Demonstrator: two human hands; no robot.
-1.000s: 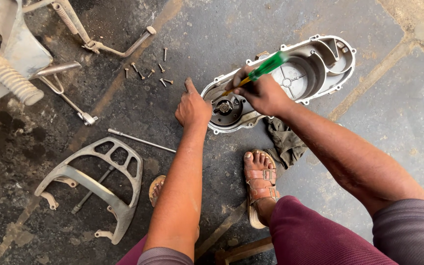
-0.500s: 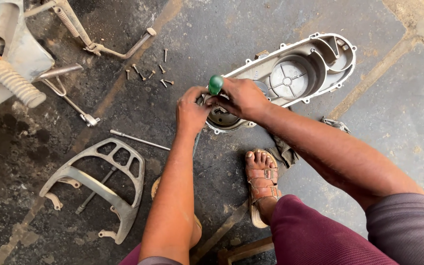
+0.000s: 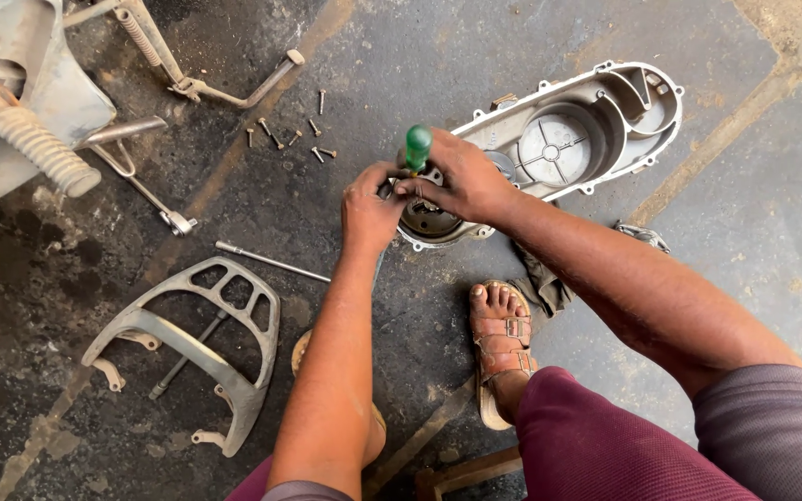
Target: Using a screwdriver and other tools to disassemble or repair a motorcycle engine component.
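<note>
Right hand (image 3: 461, 181) grips a green-handled screwdriver (image 3: 417, 148) upright over the near end of the metal engine cover (image 3: 605, 121) lying open-side up on the floor. Left hand (image 3: 370, 206) pinches at the cover's rim beside it. Loose screws (image 3: 294, 134) lie near.

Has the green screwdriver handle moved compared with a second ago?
Yes. The green screwdriver has swung left, from over the metal cover to upright at its near end.

No packages, labels, signs, screens
</note>
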